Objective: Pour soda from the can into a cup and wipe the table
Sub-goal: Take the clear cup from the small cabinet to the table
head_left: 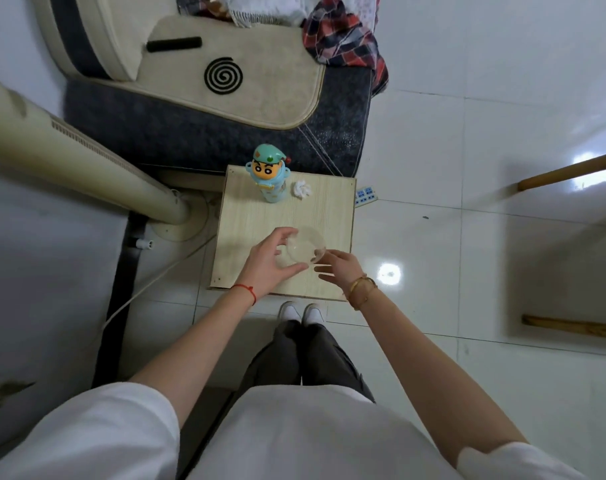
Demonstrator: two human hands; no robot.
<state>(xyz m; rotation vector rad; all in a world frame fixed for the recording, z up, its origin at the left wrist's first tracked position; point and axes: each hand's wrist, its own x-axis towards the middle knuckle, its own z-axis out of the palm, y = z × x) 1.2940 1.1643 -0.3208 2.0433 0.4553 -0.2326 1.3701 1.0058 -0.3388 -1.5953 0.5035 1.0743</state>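
1. The clear cup [303,249] is hard to read: its transparent wall blends into the pale wood of the table [246,216], and only its round rim and some glints stand out. Whether it holds any liquid cannot be told.
2. The left side of the cup is hidden behind the fingers of the left hand [272,258].
3. The left hand reaches forward over the near half of the table, thumb below and fingers above, curled round the cup in a wide grasp. A red string circles that wrist.
4. The right hand [338,268] sits just right of the cup, fingers loosely spread and relaxed, fingertips at the cup's rim; whether they actually touch it cannot be told. It grips nothing. Gold bangles ring its wrist.
5. The cup stands on the table's near half, close to the right edge.
6. At the table's far edge stands a blue cartoon-figure bottle [268,174], upright, with a crumpled white tissue [301,189] just to its right, both well apart from the cup.
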